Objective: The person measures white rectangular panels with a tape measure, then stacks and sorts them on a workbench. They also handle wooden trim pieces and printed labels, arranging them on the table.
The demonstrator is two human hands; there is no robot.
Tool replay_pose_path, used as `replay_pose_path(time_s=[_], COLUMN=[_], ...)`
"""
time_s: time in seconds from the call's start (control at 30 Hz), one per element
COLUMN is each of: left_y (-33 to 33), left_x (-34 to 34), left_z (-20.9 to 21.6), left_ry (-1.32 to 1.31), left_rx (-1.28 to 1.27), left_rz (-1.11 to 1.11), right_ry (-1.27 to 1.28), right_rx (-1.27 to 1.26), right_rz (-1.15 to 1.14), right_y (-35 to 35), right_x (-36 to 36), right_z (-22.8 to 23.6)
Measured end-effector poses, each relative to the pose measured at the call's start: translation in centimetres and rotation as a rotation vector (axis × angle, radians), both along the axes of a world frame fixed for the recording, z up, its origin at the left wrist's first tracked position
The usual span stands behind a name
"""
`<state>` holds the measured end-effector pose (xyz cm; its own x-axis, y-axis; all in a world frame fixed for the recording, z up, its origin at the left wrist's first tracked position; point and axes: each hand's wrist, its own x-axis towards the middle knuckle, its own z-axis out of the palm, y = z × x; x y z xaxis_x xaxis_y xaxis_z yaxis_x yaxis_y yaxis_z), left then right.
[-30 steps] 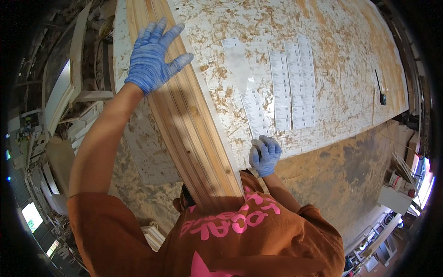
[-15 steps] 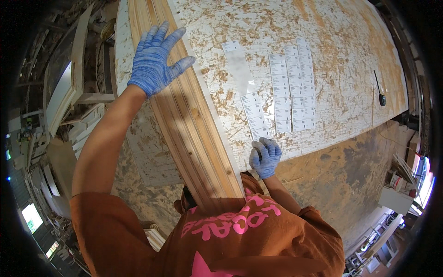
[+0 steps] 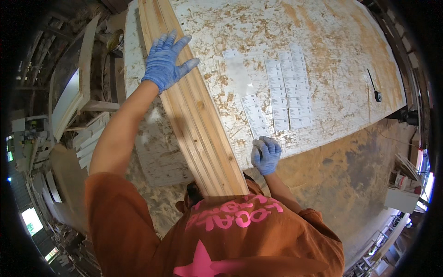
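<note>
Long, light-brown wooden boards (image 3: 198, 122) with grooves along them lie side by side on the worktable, running from the far left toward my body. My left hand (image 3: 166, 64), in a blue knit glove, rests on them near the far end, with its fingers spread out. At the table's near edge is my gloved right hand (image 3: 266, 156), fingers curled in. Its fingertips are beside the lower end of a strip of white printed labels (image 3: 254, 114). Whether anything is pinched in that hand is hidden.
The white worktable (image 3: 341, 60) is scuffed and stained brown. More label strips (image 3: 290, 92) lie right of the first. A small black device with a thin rod (image 3: 378, 96) is at the table's right. Wooden frames (image 3: 85, 69) stand to the left, and a stained floor (image 3: 323, 184) shows in front.
The whole view has shifted slightly, with the boards and my left hand appearing farther right. My left hand stays spread on the boards, and my right hand stays curled by the labels.
</note>
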<state>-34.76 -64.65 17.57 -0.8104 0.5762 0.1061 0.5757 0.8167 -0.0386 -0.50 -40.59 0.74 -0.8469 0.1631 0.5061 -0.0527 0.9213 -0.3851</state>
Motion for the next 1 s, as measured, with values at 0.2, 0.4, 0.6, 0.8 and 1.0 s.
replay_pose_path(time_s=[0.2, 0.4, 0.6, 0.8, 1.0], left_y=[0.1, 0.3, 0.7, -0.4, -0.3], left_x=[0.0, 0.0, 1.4, 0.8, 0.2], left_z=[0.2, 0.0, -0.1, -2.3, -2.9], left_ry=[-0.011, 0.019, 0.026, -0.001, 0.021], left_rx=[-0.025, -0.011, -0.071, 0.134, 0.189], left_rz=[0.025, 0.033, 0.21, 0.292, 0.252], right_ry=[0.013, 0.079, 0.123, 0.126, 0.095], right_rx=[-0.04, -0.048, -0.05, -0.064, -0.081], right_rz=[-0.035, -0.041, -0.039, -0.004, -0.032], right_y=[-0.3, -0.3, -0.2, -0.2, -0.3], right_x=[0.5, 1.0, 0.8, 1.2, 1.3], right_z=[0.6, -0.1, -0.3, 0.0, -0.8])
